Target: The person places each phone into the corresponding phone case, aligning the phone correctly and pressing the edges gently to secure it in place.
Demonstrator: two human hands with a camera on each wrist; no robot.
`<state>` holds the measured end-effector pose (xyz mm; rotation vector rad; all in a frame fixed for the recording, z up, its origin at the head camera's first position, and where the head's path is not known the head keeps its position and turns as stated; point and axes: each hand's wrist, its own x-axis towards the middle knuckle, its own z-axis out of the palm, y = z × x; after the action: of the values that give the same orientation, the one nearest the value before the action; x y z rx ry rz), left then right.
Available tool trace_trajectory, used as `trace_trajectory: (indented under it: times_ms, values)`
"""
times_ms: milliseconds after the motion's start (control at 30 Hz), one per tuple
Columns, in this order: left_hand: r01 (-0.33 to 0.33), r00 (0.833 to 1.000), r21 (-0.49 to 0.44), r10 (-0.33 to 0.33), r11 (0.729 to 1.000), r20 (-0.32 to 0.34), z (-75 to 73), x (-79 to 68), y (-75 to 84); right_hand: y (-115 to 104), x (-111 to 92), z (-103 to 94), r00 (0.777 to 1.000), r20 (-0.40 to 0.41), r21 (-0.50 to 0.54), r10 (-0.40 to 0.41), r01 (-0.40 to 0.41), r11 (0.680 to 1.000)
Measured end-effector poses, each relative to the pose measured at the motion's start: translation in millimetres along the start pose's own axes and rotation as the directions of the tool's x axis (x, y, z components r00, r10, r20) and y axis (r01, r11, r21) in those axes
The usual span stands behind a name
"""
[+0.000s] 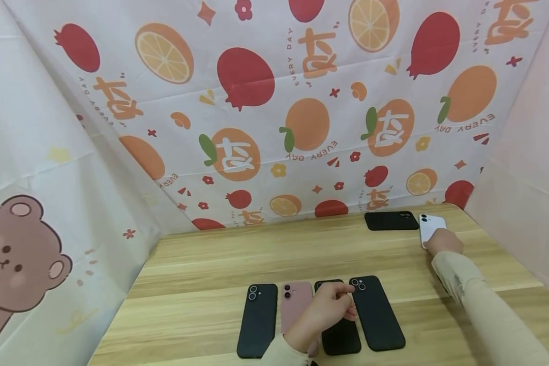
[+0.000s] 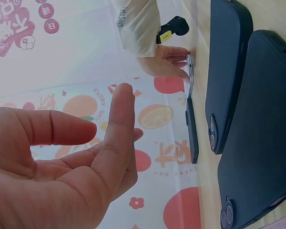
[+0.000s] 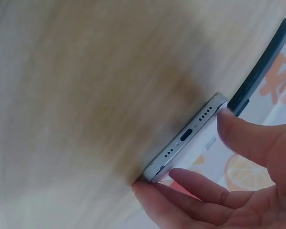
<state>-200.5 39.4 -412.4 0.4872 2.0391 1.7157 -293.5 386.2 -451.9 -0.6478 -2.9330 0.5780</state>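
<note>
At the far right of the table, my right hand (image 1: 445,241) grips a white phone (image 1: 431,224) by its two long edges, thumb on one side and fingers on the other. Its bottom edge with the charging port faces the right wrist camera, and the phone (image 3: 186,136) lies low over the wood. A black phone (image 1: 386,221) lies crosswise just left of it. My left hand (image 1: 327,307) hovers over the near row with bent fingers and nothing in them. Beneath and beside it are a pink phone (image 1: 296,302) and a black phone (image 1: 340,338), both partly hidden.
Two more black phones, one at the row's left end (image 1: 258,320) and one at its right end (image 1: 378,317), lie camera end away from me. A fruit-print cloth (image 1: 265,127) hangs behind the wooden table (image 1: 201,284), with pale cloths at both sides.
</note>
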Motion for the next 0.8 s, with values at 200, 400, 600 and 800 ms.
trace_trajectory:
  times_ms: [200,400,600,800]
  values:
    - [0.000,1.000,0.008,0.000,1.000,0.015,-1.7,-1.3,1.3,-5,-1,-2.3,1.000,0.018,-0.021,0.016,-0.015,1.000]
    - [0.006,1.000,0.008,-0.006,1.000,0.027,-3.3,-3.3,3.9,-7,-1,-3.1,0.999,0.031,-0.037,0.027,-0.025,0.999]
    - [0.005,1.000,0.011,-0.005,1.000,0.018,-2.7,-3.4,5.0,-4,6,0.1,0.992,0.056,-0.061,0.110,-0.107,0.992]
    - [0.023,0.999,0.004,-0.023,1.000,0.022,-2.4,-4.1,3.9,3,14,3.0,0.969,0.082,-0.006,0.233,-0.233,0.973]
